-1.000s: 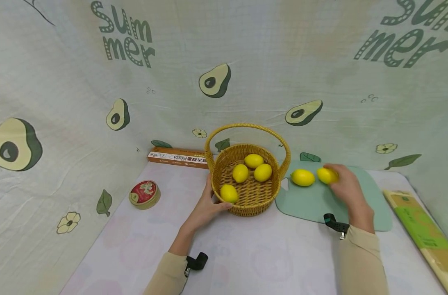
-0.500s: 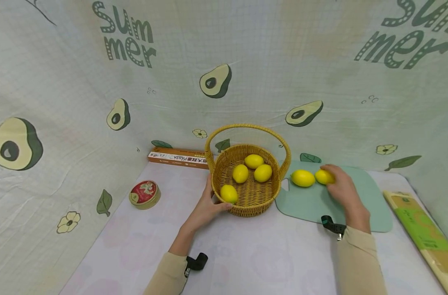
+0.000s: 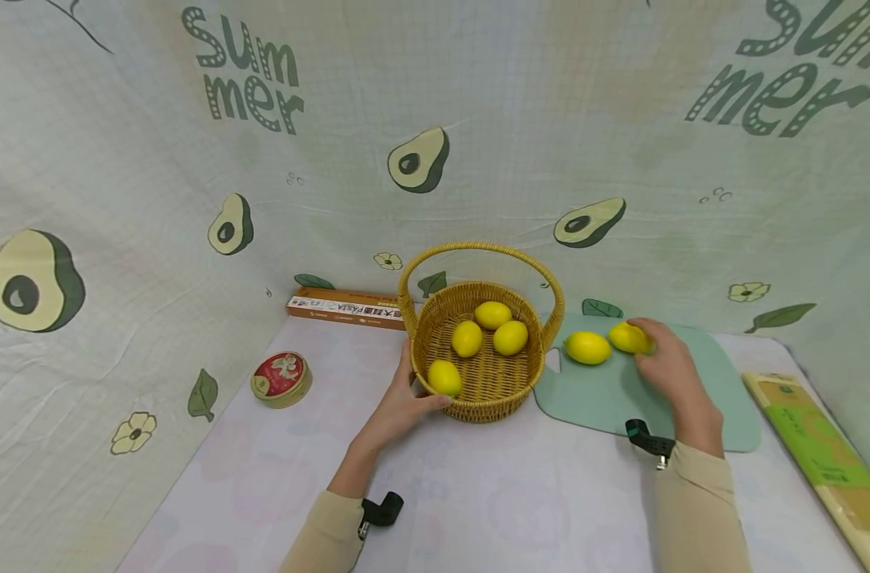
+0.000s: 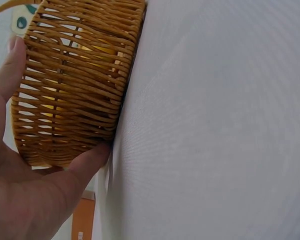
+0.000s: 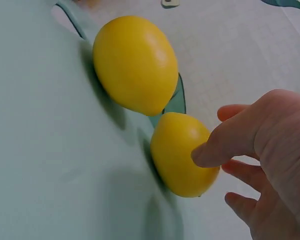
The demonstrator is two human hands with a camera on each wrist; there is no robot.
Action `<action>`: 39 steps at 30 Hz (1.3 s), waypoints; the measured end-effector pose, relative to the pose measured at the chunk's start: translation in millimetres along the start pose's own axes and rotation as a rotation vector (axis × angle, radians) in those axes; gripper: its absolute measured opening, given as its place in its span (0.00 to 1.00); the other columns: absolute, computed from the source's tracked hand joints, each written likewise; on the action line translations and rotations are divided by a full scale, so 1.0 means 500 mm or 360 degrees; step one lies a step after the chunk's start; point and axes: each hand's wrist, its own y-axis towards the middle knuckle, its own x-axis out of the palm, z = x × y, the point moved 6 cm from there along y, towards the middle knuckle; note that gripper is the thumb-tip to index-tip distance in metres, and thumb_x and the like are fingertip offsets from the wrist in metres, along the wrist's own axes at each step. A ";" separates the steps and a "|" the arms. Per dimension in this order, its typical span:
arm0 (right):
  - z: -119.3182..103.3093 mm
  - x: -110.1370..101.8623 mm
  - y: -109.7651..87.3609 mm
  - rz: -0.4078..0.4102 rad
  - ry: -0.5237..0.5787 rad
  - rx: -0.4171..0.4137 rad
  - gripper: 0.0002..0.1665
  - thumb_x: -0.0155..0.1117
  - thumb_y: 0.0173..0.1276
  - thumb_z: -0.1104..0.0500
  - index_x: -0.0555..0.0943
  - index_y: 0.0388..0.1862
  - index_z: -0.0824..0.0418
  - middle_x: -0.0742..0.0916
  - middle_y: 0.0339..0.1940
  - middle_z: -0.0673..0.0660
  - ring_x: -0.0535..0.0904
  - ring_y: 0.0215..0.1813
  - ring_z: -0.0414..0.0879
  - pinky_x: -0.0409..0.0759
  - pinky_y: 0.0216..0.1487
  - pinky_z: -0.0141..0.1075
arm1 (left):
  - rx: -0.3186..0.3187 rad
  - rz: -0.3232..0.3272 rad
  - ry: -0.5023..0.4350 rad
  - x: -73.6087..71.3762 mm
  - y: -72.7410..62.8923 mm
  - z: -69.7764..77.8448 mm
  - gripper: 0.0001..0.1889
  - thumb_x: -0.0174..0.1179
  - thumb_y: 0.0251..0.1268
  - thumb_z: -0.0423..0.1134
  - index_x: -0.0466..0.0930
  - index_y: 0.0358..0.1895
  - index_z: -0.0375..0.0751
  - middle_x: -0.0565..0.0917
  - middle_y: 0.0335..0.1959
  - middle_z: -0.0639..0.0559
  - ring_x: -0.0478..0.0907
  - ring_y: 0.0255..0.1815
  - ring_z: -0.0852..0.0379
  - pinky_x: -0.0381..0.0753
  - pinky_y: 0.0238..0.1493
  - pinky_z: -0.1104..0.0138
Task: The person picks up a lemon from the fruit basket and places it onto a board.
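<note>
A wicker basket (image 3: 486, 409) with a tall arched handle stands on the table, with several yellow lemons (image 3: 467, 338) inside. My left hand (image 3: 400, 402) grips its left side, thumb at the rim and fingers against the lower wall; the left wrist view shows this hand (image 4: 45, 195) close to the woven side. On a pale green cutting board (image 3: 599, 398) lies one lemon (image 3: 588, 348). Beside it my right hand (image 3: 669, 362) holds another lemon (image 3: 630, 337) loosely. In the right wrist view the thumb lies over that lemon (image 5: 177, 160); the far fingertips are partly hidden.
Behind the basket, at the left, lies a long pasta box (image 3: 345, 308). A round red-and-gold tin (image 3: 281, 380) stands on the left. To the right of the board is a long green-and-yellow packet (image 3: 821, 446). A printed cloth (image 3: 492, 159) hangs behind.
My right hand has shifted slightly left with its lemon, bringing it nearer the other lemon on the board; the lemon has turned a little. My left hand and the basket stay put.
</note>
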 end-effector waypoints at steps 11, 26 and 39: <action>-0.034 -0.026 -0.015 0.0065 -0.0006 0.0035 0.36 0.55 0.67 0.69 0.64 0.75 0.65 0.64 0.76 0.73 0.56 0.75 0.75 0.56 0.69 0.71 | 0.0071 -0.0006 0.0009 0.000 0.002 0.004 0.63 0.75 0.55 0.38 0.31 0.80 0.66 0.44 0.83 0.56 0.44 0.83 0.52 0.49 0.77 0.38; -0.142 -0.078 -0.040 0.0255 0.0063 -0.0197 0.35 0.58 0.73 0.62 0.64 0.77 0.54 0.67 0.77 0.67 0.59 0.75 0.70 0.60 0.67 0.70 | 0.0020 0.0004 0.0000 -0.001 0.000 0.001 0.65 0.76 0.54 0.40 0.28 0.79 0.72 0.42 0.83 0.59 0.43 0.83 0.51 0.51 0.77 0.41; -0.256 -0.096 -0.070 0.0390 0.0203 -0.0458 0.34 0.67 0.68 0.63 0.72 0.72 0.51 0.76 0.71 0.59 0.71 0.69 0.57 0.70 0.71 0.46 | -0.0027 0.0010 0.0002 -0.003 -0.001 -0.003 0.65 0.76 0.53 0.43 0.28 0.77 0.76 0.42 0.82 0.63 0.44 0.83 0.54 0.48 0.78 0.41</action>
